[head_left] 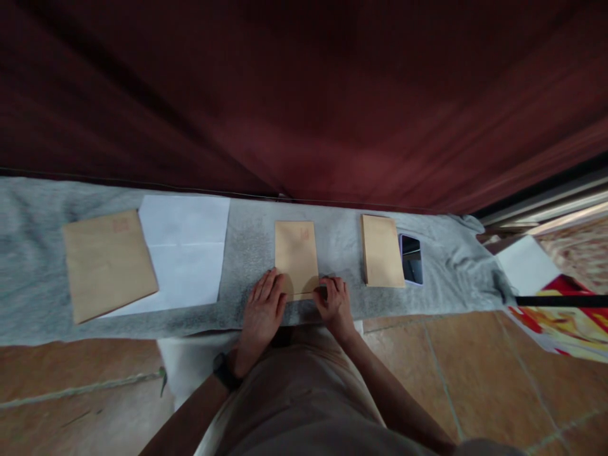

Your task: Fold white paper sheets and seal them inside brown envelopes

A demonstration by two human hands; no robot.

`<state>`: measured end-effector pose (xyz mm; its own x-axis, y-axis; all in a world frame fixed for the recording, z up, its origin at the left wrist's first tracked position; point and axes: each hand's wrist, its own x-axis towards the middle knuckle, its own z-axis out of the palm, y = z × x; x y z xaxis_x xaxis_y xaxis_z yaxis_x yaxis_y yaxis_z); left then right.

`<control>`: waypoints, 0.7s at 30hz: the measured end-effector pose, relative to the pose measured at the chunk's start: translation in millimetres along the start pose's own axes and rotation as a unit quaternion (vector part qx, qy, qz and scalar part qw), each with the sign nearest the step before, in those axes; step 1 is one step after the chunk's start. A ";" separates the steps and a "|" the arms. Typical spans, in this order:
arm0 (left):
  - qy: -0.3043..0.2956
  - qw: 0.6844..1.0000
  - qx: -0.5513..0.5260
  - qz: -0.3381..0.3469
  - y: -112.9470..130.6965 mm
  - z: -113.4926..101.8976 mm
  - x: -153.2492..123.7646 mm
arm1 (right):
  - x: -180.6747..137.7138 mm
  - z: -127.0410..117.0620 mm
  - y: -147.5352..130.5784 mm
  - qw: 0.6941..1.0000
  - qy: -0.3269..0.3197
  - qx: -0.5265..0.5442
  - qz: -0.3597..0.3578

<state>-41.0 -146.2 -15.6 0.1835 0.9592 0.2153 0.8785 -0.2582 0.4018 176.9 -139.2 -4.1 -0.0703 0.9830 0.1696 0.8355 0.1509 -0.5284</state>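
Note:
A small brown envelope [296, 256] lies in the middle of a grey cloth [33, 266] on the floor. My left hand [262, 311] rests flat beside its near left corner, fingers stretched out and touching the edge. My right hand [335, 303] sits at the near right corner with fingers curled down onto the envelope's edge. A dark band is on my left wrist.
A stack of brown envelopes [381, 250] lies to the right, with a phone [411, 259] beside it. At the left a large brown envelope [107, 263] overlaps white paper sheets [187, 250]. A dark red curtain [304, 95] hangs behind. Tiled floor and coloured paper [565, 316] lie to the right.

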 end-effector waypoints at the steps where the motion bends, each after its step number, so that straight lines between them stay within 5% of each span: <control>1: 0.005 1.000 0.001 -0.009 2.6 1.1 0.4 | 2.5 0.8 -1.0 1.000 -0.003 0.008 0.005; 6: 0.022 0.999 0.002 -0.024 7.9 4.2 -1.2 | 5.8 7.3 -2.5 0.984 0.022 0.156 0.081; 12: 0.026 0.999 -0.020 -0.017 4.8 4.7 -0.1 | 7.7 9.8 -12.9 0.898 -0.042 0.385 0.210; 21: 0.051 0.976 -0.205 -0.044 11.6 5.5 33.8 | 31.9 3.6 -18.6 0.854 0.065 0.466 0.223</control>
<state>-22.2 -116.1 -8.6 0.0514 0.9687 0.2428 0.6344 -0.2194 0.7412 157.2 -110.3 8.2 0.2530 0.9538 -0.1622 -0.0369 -0.1580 -0.9867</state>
